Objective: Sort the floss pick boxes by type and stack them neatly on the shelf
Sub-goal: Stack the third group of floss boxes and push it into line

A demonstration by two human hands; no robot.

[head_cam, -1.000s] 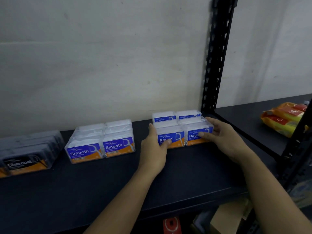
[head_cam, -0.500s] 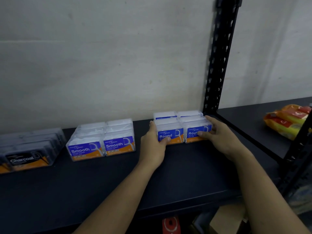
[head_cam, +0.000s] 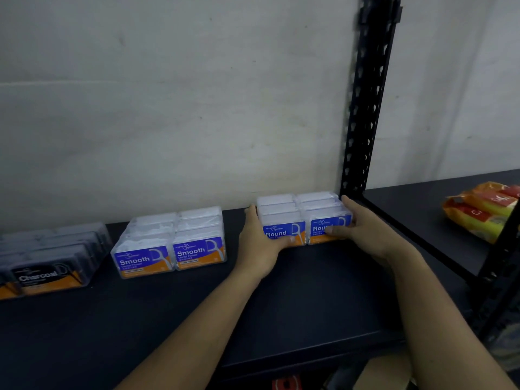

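Observation:
A block of clear "Round" floss pick boxes (head_cam: 304,212) with blue and orange labels stands two wide at the back right of the dark shelf (head_cam: 309,291). My left hand (head_cam: 259,246) presses flat against the block's left side, thumb on the front label. My right hand (head_cam: 365,229) presses against its right side, thumb across the front of the right box. To the left stands a matching block of "Smooth" boxes (head_cam: 174,237), and further left a block of dark "Charcoal" boxes (head_cam: 47,257), partly cut off by the frame edge.
A black perforated upright post (head_cam: 365,108) rises just behind and to the right of the Round block. Beyond it, the neighbouring shelf holds orange and yellow packets (head_cam: 484,209). A white wall backs the shelf. A cardboard box (head_cam: 385,372) sits below.
Both hands have slid the Round block backward toward the wall, closing the gap between front and rear boxes. The Smooth and Charcoal blocks have not moved.

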